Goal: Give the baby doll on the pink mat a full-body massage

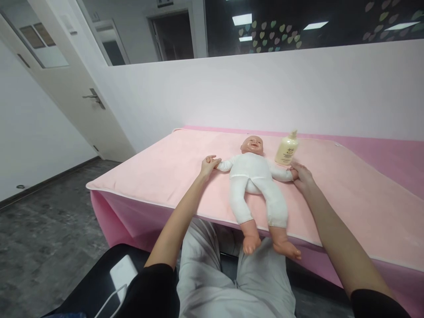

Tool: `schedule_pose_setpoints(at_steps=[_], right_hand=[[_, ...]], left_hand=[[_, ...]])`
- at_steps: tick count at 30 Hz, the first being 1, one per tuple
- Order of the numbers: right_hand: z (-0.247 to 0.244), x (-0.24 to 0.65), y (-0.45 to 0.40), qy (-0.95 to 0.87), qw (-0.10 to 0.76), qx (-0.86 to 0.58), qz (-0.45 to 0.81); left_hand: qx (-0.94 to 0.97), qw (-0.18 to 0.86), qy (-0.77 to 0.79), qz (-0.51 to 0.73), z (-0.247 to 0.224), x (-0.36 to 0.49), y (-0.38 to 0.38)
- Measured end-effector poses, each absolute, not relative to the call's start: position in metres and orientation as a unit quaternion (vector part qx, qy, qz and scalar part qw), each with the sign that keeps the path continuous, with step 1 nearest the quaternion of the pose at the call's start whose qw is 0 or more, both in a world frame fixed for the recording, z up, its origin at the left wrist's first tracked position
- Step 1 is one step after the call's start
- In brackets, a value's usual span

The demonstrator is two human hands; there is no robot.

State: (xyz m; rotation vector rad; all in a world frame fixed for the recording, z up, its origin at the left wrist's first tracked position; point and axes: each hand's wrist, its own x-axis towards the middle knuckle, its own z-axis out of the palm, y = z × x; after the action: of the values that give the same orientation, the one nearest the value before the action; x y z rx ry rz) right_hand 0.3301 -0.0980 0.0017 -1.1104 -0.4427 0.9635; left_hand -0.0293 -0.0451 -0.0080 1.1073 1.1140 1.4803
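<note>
A baby doll (253, 170) with a white cloth body lies on its back on a pink blanket (149, 172). Its head points away from me and its feet hang past the near edge. My left hand (208, 166) is closed around the doll's hand on the left side. On the other side, my right hand (302, 174) grips the doll's other hand, the fingers wrapped about it. Both doll arms are stretched out sideways. Just behind my right hand stands a pale yellow pump bottle (286, 149), upright beside the doll's head.
A darker pink cloth (391, 163) covers the table under the blanket. A white wall (232, 92) with a window above it runs behind. To my left, a white device with a cable (123, 273) lies on a black seat (99, 282). A door (73, 84) is farther left.
</note>
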Motion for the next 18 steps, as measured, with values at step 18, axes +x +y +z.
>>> schedule_pose_setpoints(at_steps=[18], right_hand=[[0.009, 0.334, -0.101, -0.133, 0.736, -0.423, 0.512]], left_hand=[[0.368, 0.564, 0.416, 0.611, -0.003, -0.033, -0.040]])
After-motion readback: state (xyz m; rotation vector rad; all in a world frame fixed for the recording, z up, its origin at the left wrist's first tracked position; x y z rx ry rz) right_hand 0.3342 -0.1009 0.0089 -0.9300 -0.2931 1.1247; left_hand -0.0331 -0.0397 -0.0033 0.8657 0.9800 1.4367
